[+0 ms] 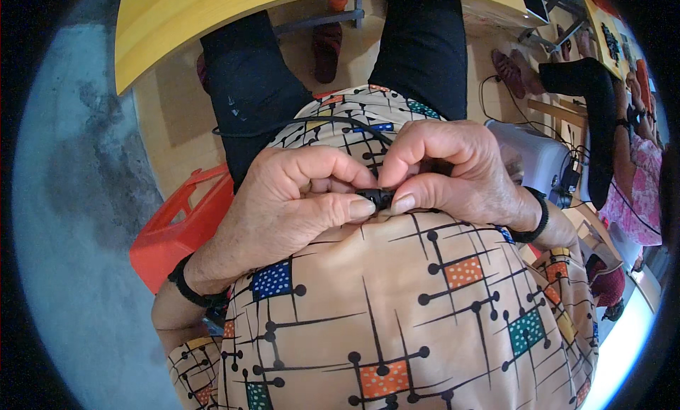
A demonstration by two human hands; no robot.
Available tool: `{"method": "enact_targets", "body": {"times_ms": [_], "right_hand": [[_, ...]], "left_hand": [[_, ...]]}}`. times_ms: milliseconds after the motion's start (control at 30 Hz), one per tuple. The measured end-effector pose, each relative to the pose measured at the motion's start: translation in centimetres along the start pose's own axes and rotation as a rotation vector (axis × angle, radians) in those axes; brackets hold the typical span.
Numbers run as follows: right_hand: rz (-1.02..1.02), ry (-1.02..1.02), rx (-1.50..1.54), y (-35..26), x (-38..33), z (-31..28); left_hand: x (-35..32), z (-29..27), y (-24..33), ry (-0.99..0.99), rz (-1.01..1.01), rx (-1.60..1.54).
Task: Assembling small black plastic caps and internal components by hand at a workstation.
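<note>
Two hands meet at chest height over the patterned beige garment (397, 296). Left hand (283, 204) and right hand (453, 176) each pinch, thumb against curled fingers, one small black plastic part (375, 196) between them. One thin black cable (312, 121) runs above; one red plastic crate (177, 233) stands lower left.

Small black plastic piece (374, 196), mostly hidden, pinched between both thumbs, close over patterned beige shirt (397, 304).
</note>
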State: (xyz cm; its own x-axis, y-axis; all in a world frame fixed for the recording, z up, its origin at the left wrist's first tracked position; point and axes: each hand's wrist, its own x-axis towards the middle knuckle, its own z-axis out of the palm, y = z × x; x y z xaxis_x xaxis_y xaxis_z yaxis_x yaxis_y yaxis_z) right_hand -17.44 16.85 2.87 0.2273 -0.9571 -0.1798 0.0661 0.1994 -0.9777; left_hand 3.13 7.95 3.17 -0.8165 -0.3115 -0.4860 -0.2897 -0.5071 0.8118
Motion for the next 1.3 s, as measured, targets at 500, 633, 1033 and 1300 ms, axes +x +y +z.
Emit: {"method": "enact_targets", "body": {"times_ms": [500,633,1033,1300], "right_hand": [[-0.217,-0.024,-0.12,-0.2,0.1,0.0],[-0.265,-0.053,-0.167,0.4,0.5,-0.2],[0.014,-0.02,0.63,0.4,1.3,-0.6],[0.145,-0.06,0.68,0.4,1.9,-1.1]], "left_hand": [[-0.6,1.6,1.1,0.106,0.288,0.396],[-0.3,1.7,0.2,0.064,0.258,0.251],[1.2,0.7,2.7,-0.005,0.049,-0.301],[1.4,-0.4,1.7,-0.007,0.001,-0.386]]}}
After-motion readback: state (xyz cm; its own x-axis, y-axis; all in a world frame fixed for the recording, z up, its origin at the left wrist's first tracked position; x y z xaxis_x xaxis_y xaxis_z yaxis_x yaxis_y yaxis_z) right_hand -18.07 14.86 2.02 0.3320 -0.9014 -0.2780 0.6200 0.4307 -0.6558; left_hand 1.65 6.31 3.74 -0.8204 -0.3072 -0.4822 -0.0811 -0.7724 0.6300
